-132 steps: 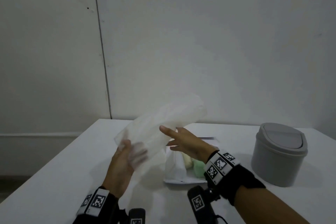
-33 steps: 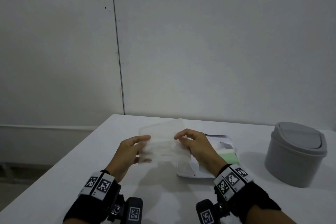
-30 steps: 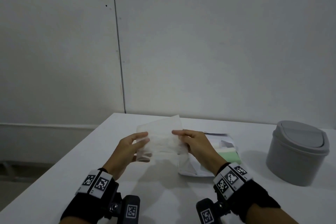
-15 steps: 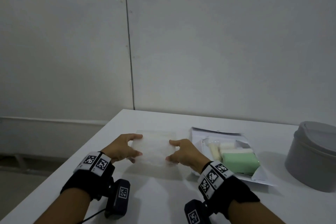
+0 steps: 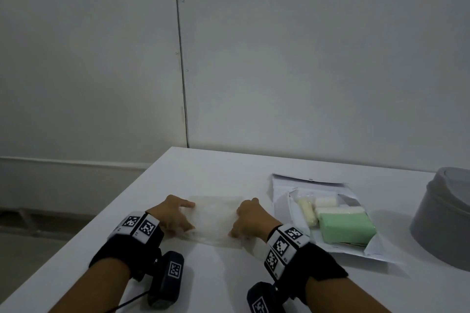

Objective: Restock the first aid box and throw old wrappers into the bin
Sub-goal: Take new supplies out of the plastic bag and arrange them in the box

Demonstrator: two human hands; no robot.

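A clear plastic bag [image 5: 215, 218] lies flat on the white table [image 5: 216, 282] in front of me. My left hand [image 5: 173, 215] grips its left edge and my right hand [image 5: 250, 218] grips its right edge, both resting on the table. To the right lies an open white pouch [image 5: 284, 188] with several white rolls [image 5: 323, 207] and a green packet [image 5: 346, 227] on it. A grey bin [image 5: 442, 218] with a swing lid stands at the far right, partly cut off by the frame edge.
The table's left edge runs diagonally down to the lower left, with floor beyond it. A grey wall stands behind the table's far edge. Black wrist straps with coded tags sit on both forearms.
Both hands lowered the folded plastic bag from the air onto the table and now hold it flat by its sides. The view shifted left, pushing the bin toward the right edge.
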